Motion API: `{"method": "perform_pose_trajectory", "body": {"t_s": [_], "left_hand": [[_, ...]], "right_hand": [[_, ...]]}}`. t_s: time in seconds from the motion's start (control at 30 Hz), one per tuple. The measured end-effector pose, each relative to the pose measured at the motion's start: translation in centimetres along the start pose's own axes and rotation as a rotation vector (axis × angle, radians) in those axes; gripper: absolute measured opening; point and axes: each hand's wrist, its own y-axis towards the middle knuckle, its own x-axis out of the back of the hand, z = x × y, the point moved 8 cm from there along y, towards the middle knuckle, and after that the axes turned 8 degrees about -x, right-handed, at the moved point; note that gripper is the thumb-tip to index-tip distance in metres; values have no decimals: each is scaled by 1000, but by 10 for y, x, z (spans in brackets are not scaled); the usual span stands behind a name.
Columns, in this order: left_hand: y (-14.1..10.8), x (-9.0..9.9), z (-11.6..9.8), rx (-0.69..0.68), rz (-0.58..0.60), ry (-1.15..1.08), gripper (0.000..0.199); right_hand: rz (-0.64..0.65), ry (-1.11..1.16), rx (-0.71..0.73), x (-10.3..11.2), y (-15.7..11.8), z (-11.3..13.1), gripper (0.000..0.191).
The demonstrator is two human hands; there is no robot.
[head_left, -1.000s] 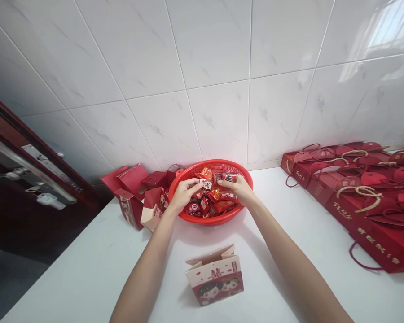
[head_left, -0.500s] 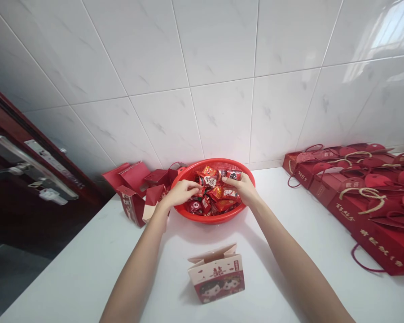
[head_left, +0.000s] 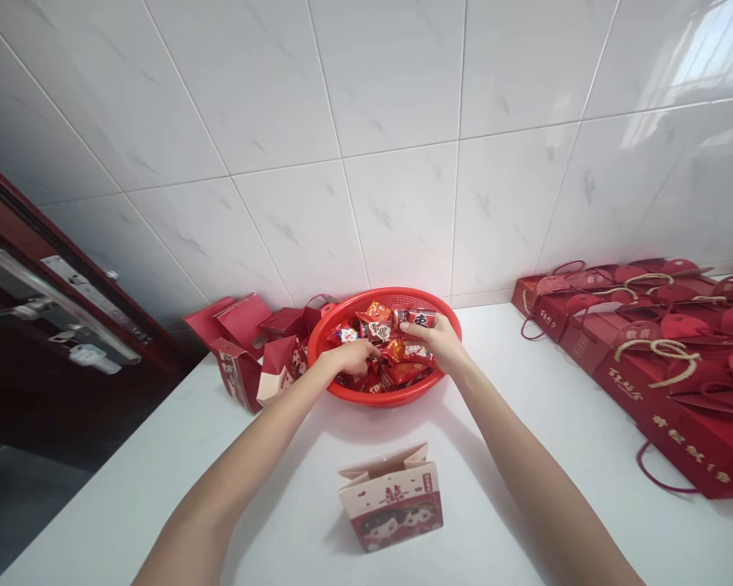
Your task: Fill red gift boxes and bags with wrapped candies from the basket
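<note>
Sweets [head_left: 406,373] lie under & R of our L hand [head_left: 349,358] (can't tell if pinching); our R hand [head_left: 443,342] pinches a pkt [head_left: 423,317].

Reaches out in front with the left arm [head_left: 269,435] and the right arm [head_left: 525,456], both bare. Bends more at the left elbow [head_left: 200,509]. Holds the left hand [head_left: 353,358] low, back up, with fingers [head_left: 371,352] curled down and partly hidden. Pinches with the right hand [head_left: 441,342] nearby, a bit higher, with the thumb [head_left: 416,330] pointing in.
</note>
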Motion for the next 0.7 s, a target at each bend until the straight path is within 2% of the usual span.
{"method": "perform_pose_trajectory", "body": {"t_s": [0.17, 0.23, 0.37, 0.47, 0.6, 0.7], "left_hand": [[4, -12, -10, -42, 103, 25, 25], [5, -10, -13, -49, 90, 26, 20], [-5, 2, -10, -36, 12, -2, 23], [-23, 19, -2, -26, -172, -122, 29], [-58, 33, 2, -87, -455, -542, 32], [-84, 42, -6, -160, -645, -783, 33]], "right_hand": [[-4, -5, -1, 0, -1, 1, 40], [-7, 0, 3, 0, -1, 1, 42], [-14, 24, 9, 1, -2, 2, 41], [-18, 60, 1, 3, -1, 1, 40], [-4, 134, -19, 4, -2, 3, 38], [84, 179, -37, -7, -9, 9, 33]]}}
